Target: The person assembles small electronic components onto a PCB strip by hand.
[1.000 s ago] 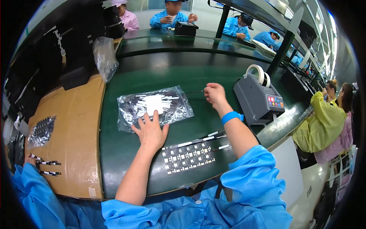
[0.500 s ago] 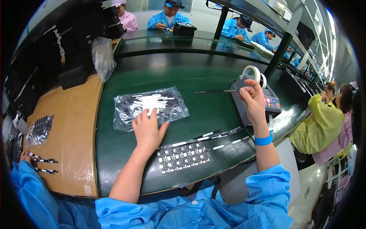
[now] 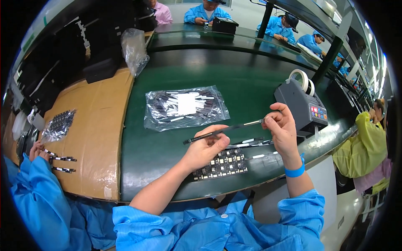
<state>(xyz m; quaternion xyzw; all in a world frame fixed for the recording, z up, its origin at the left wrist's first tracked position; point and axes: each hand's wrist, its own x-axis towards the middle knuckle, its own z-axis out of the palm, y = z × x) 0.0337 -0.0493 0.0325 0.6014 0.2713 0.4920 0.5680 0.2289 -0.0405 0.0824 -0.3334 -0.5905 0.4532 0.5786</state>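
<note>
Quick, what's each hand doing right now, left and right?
Left hand: closed on one end of a thin black strip, held above the green table.
Right hand: pinching the strip's other end.

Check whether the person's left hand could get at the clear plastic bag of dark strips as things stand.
Probably yes: the clear plastic bag of dark strips lies just beyond the left hand with bare green mat between, but that hand holds a thin dark strip together with the right hand.

Component board [image 3: 224,163] partly hidden under left hand [image 3: 205,148]; bagged parts [image 3: 184,108] too small to identify.
</note>
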